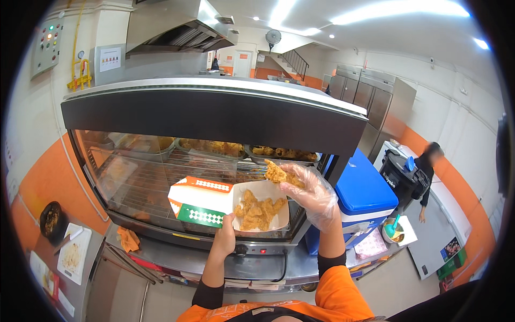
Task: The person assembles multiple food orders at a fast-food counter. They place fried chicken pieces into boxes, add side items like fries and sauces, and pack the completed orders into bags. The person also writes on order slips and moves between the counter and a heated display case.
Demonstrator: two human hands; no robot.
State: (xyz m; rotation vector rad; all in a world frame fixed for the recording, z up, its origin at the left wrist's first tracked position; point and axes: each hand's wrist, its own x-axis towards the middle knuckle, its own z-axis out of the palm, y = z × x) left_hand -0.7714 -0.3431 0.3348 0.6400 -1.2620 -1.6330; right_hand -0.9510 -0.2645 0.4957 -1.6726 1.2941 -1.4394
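Chicken pieces (pixel 257 212), fried to a rough golden crust, lie in an open paperboard box (pixel 263 189), between the two hands. The left hand (pixel 226 233), apparently bare, grips the box at its near left corner, with most of its fingers hidden from view. The right hand (pixel 308 190), in a clear plastic glove, pinches a separate fried chicken piece (pixel 275 172) just above the box's far right corner, apart from the pieces inside. To the left of the box's cavity spreads its lid flap (pixel 206 199), white with orange and green patterned panels.

Behind the box stands a glass-fronted warming cabinet (pixel 214 115), with wire racks and metal pans (pixel 159 156) of fried food beyond the box. Below the box, a small red-lit switch (pixel 263 251) sits on the cabinet's base, and under that runs a steel table (pixel 214 265). An orange cloth (pixel 129 240) rests to the left of the box and lower. To its right stands a cooler (pixel 367 188) with a blue lid; farther right of the box is another person (pixel 426 169).
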